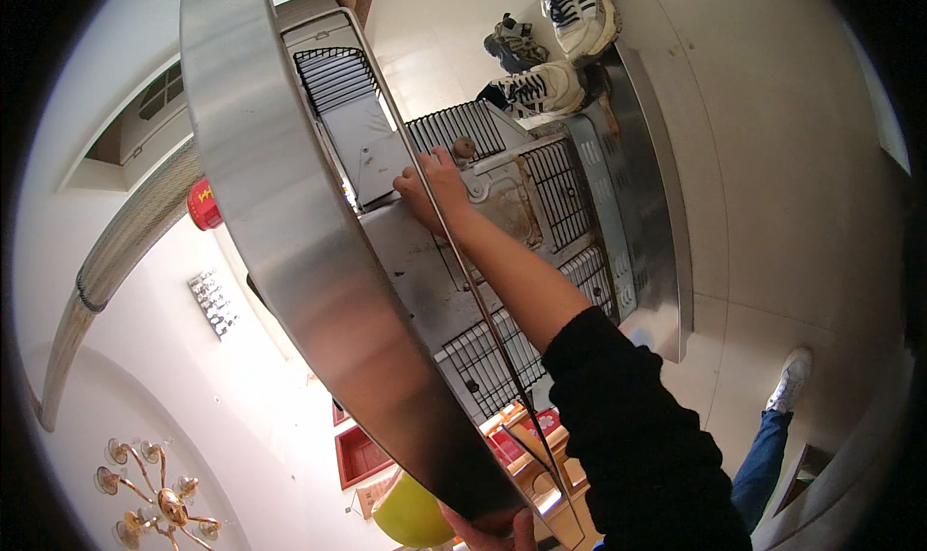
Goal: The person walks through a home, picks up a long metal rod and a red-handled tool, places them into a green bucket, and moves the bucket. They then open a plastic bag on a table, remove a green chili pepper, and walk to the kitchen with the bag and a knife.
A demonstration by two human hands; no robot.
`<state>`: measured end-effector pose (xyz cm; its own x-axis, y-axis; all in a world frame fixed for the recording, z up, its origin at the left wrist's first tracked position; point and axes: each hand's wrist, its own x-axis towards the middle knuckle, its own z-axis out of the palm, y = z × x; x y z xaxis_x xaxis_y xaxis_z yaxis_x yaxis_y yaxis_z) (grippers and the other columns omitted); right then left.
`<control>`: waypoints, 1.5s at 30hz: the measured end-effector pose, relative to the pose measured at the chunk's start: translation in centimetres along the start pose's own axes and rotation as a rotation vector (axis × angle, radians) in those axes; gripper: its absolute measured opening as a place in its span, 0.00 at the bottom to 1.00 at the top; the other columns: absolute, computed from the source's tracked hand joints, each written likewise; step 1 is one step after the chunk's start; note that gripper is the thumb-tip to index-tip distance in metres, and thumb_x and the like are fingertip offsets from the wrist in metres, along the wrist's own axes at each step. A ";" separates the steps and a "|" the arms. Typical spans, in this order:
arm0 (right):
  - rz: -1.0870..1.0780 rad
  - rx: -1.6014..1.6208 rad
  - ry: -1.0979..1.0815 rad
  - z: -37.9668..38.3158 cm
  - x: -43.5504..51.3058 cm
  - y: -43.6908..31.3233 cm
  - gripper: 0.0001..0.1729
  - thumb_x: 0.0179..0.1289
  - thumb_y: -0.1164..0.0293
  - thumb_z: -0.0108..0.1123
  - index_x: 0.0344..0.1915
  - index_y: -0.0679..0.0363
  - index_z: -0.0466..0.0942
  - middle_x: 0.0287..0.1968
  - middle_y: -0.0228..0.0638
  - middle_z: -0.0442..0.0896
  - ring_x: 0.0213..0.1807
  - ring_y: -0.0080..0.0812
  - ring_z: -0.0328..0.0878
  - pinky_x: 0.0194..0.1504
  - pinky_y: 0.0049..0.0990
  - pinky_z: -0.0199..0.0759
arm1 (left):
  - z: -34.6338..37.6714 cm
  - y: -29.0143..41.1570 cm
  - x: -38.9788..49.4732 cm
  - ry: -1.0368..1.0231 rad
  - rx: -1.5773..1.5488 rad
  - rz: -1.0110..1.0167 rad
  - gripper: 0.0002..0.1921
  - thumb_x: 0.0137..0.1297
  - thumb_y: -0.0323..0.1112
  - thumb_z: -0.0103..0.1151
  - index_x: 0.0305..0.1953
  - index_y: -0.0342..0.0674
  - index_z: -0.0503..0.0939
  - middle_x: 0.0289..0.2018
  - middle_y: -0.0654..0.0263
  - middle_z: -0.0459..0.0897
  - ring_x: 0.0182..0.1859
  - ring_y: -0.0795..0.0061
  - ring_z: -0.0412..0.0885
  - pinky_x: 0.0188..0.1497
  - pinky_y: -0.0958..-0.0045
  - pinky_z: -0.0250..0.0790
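Observation:
My right hand (433, 192), at the end of a black sleeve, reaches past a thin metal rail (463, 261) to the grey sheet-metal panels (373, 152) under a stainless steel tabletop. Its fingers are bent at a panel edge; whether they hold anything cannot be told. Close by is a round brown knob (463, 147). Black wire grilles (558, 196) cover openings around the rusty, stained metal housing (510, 207). At the bottom of the picture, my left hand (492, 533) grips the steel rim (311, 210), partly cut off by the picture's edge.
Cream shoes with dark laces (539, 87) and a dark shoe (516, 42) lie by the steel base (652, 167). A leg in blue jeans (764, 449) stands at lower right. A red can (205, 205) and a yellow-green object (409, 511) show beyond the rim.

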<state>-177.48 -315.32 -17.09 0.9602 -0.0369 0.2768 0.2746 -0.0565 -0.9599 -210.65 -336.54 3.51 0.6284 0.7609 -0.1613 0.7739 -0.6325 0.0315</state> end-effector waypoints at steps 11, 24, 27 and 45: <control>0.126 0.068 -0.047 -1.0 -1.0 -0.3 0.11 0.51 0.77 0.50 0.31 0.52 0.79 0.28 0.30 0.79 0.36 0.32 0.76 0.55 0.44 0.55 | -0.3 0.7 0.4 -0.072 0.190 0.162 0.51 0.54 0.19 0.53 0.66 0.47 0.23 0.53 0.61 0.60 0.37 0.77 0.65 0.40 0.79 0.61; 0.150 0.140 0.008 -0.4 -2.0 0.6 0.11 0.53 0.73 0.50 0.36 0.49 0.77 0.27 0.27 0.79 0.34 0.28 0.76 0.56 0.49 0.53 | 0.3 1.3 1.0 -0.038 -0.202 0.178 0.48 0.56 0.19 0.52 0.66 0.43 0.26 0.49 0.59 0.64 0.32 0.81 0.66 0.34 0.82 0.63; 0.135 0.134 -0.007 -0.7 -1.8 0.9 0.11 0.53 0.73 0.50 0.36 0.49 0.77 0.26 0.28 0.78 0.33 0.30 0.77 0.54 0.50 0.53 | 0.4 3.2 1.3 -0.018 -0.259 0.121 0.45 0.55 0.22 0.55 0.67 0.40 0.34 0.48 0.55 0.66 0.32 0.80 0.69 0.33 0.82 0.64; 1.142 0.245 0.077 -33.4 -34.1 -12.6 0.11 0.64 0.67 0.50 0.36 0.64 0.73 0.28 0.35 0.77 0.24 0.22 0.72 0.29 0.22 0.67 | 0.5 3.5 3.6 0.086 0.023 0.592 0.37 0.53 0.28 0.54 0.64 0.34 0.50 0.64 0.46 0.48 0.67 0.48 0.45 0.67 0.57 0.41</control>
<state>-215.41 -346.65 -12.95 0.6520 -0.0024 -0.7582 -0.7352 0.2422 -0.6331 -205.66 -336.09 2.53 0.9570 0.2868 -0.0427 0.2892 -0.9547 0.0705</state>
